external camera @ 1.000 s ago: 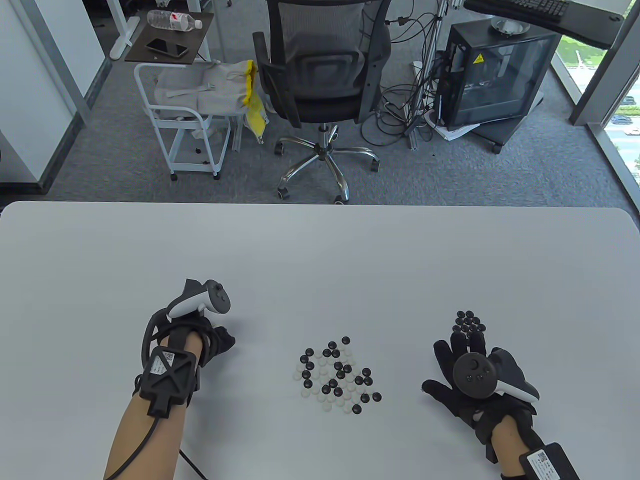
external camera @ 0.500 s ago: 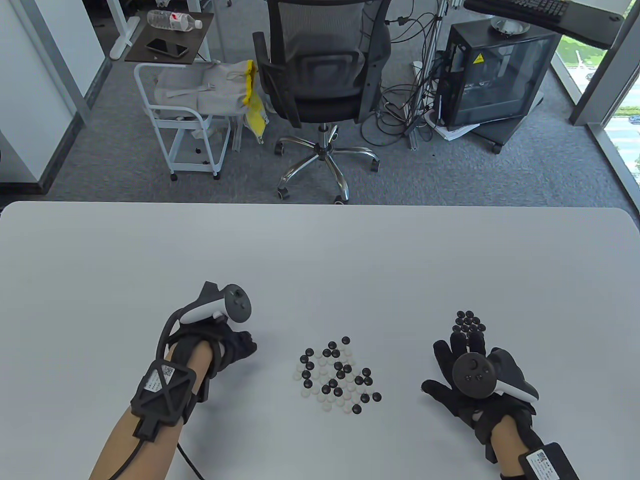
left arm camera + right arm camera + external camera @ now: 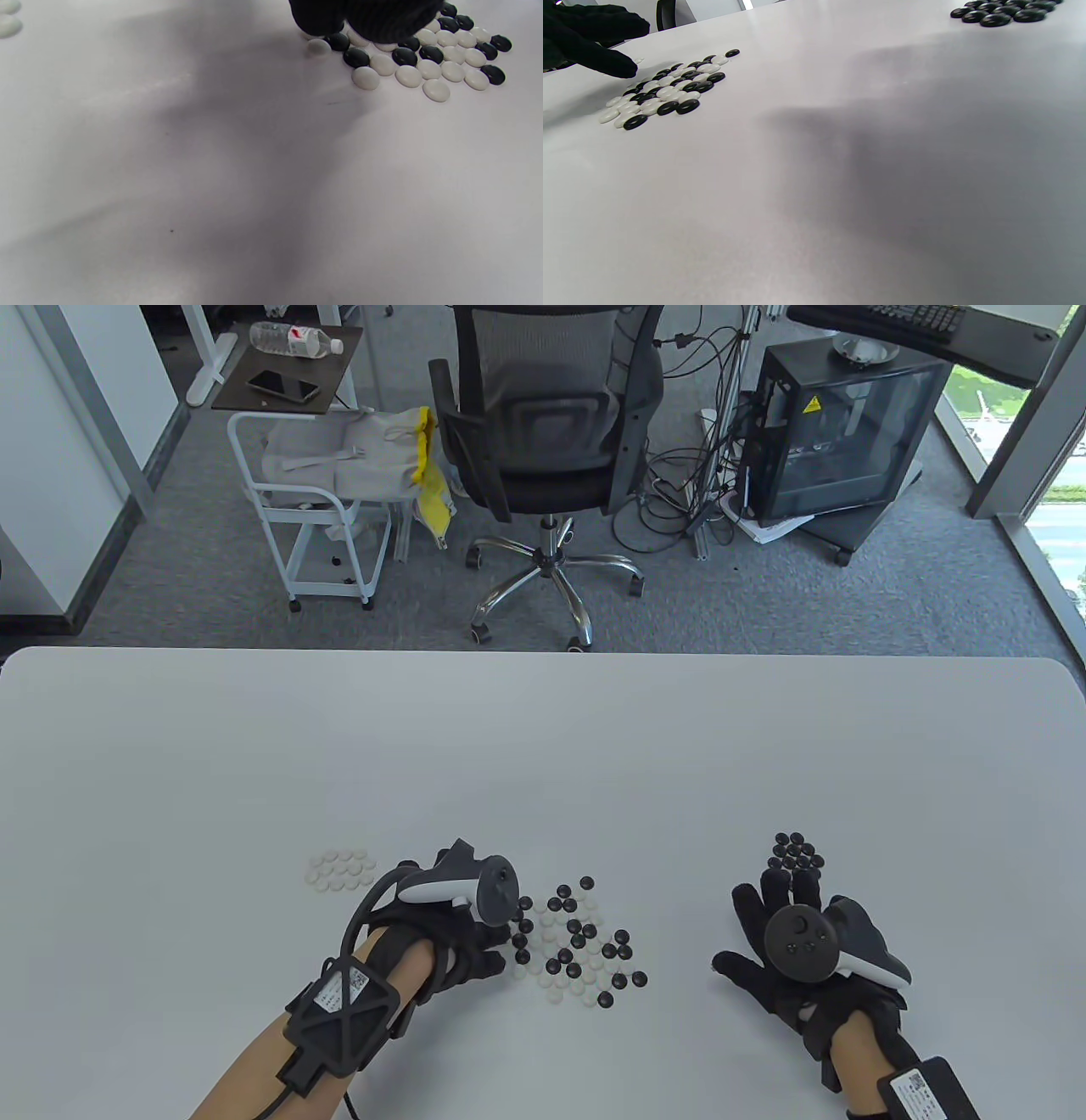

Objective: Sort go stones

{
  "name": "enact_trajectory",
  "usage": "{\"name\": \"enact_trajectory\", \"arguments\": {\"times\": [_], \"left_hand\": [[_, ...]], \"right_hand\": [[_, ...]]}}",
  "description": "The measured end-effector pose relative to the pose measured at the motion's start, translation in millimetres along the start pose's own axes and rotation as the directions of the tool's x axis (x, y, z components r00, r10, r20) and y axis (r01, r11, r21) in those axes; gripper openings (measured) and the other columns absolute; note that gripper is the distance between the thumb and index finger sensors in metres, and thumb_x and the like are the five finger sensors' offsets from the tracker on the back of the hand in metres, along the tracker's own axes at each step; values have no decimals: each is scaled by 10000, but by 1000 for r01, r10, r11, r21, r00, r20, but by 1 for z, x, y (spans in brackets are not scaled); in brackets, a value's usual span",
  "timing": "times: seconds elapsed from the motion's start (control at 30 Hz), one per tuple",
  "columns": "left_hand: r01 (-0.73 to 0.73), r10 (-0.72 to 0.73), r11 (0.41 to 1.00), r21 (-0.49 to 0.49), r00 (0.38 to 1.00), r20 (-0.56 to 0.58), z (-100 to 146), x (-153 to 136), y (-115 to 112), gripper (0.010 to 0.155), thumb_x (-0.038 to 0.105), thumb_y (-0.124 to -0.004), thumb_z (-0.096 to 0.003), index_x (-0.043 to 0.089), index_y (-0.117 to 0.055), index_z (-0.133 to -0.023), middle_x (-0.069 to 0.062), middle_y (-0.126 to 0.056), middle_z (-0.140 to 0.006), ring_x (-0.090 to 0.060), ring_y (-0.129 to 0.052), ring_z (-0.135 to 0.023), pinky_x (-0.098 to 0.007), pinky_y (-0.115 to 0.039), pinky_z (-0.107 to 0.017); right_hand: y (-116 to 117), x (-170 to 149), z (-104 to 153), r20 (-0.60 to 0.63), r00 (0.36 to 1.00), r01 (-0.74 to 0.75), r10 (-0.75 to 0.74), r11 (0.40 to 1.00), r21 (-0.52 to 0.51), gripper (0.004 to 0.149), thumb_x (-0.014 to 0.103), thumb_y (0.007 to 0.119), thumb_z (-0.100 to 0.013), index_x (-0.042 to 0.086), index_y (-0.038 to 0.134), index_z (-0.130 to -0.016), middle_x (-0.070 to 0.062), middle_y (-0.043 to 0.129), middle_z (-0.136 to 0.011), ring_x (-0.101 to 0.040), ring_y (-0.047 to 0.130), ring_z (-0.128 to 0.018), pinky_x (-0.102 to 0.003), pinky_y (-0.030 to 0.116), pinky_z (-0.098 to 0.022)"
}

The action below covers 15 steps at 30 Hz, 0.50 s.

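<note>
A mixed pile of black and white Go stones (image 3: pixel 577 942) (image 3: pixel 424 59) (image 3: pixel 666 91) lies on the white table (image 3: pixel 543 746) near its front edge. My left hand (image 3: pixel 501 954) (image 3: pixel 360 25) reaches into the pile's left edge, its fingertips (image 3: pixel 615 67) down among the stones; no stone shows in its hold. A small group of white stones (image 3: pixel 339 869) (image 3: pixel 8 21) sits to the left of that hand. My right hand (image 3: pixel 764 916) lies flat with spread fingers, just in front of a cluster of black stones (image 3: pixel 796 853) (image 3: pixel 1001 10).
Beyond the table's far edge stand an office chair (image 3: pixel 543 432), a white cart (image 3: pixel 322 517) and a computer case (image 3: pixel 840 432). A cable (image 3: pixel 280 1094) trails from my left wrist toward the front edge.
My left hand has moved right from the white stone group, uncovering it, to the left edge of the mixed pile. The right hand has stayed still.
</note>
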<state>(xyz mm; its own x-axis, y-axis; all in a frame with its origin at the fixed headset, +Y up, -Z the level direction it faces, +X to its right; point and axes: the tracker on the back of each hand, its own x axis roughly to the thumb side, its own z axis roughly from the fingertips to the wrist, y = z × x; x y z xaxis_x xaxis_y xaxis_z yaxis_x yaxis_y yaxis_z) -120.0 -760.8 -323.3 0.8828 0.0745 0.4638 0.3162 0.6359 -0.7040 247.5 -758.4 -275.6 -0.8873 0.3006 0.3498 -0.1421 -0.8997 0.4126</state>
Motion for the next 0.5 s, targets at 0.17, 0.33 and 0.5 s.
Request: {"name": "enact_trajectory", "arguments": {"times": [0.17,0.33,0.5], "left_hand": [[24,-24,1000,0,999,-24,0,-1,-12,650,501,-556,-551,355,-345,-1148,-223,151,-1094,-529,179,-920,-816,-28,-556],[-38,39,999,6,996,-84,22,-33,-34,640,501,-568,-553,353,-372,-1143,-219,133,-1101,-530,166,-926,-816,-36,-559],[-233,239,971,53,952,-190,51,-98,-63,630,495,-579,-556,352,-391,-1140,-224,120,-1105,-533,158,-926,-816,-38,-559]], "right_hand": [[0,-1,1,-2,1000,0,0,1000,-1,850,486,550,-659,-93,175,-1155,-493,16,-1078,-696,-77,-863,-877,36,-481],[-1,-2,1,-5,1000,-2,2,1000,3,848,485,551,-659,-93,178,-1155,-496,17,-1077,-694,-77,-864,-877,37,-481],[-1,-3,2,-5,1000,-6,6,1000,5,849,485,552,-659,-94,178,-1155,-497,20,-1076,-695,-75,-864,-878,39,-481]]}}
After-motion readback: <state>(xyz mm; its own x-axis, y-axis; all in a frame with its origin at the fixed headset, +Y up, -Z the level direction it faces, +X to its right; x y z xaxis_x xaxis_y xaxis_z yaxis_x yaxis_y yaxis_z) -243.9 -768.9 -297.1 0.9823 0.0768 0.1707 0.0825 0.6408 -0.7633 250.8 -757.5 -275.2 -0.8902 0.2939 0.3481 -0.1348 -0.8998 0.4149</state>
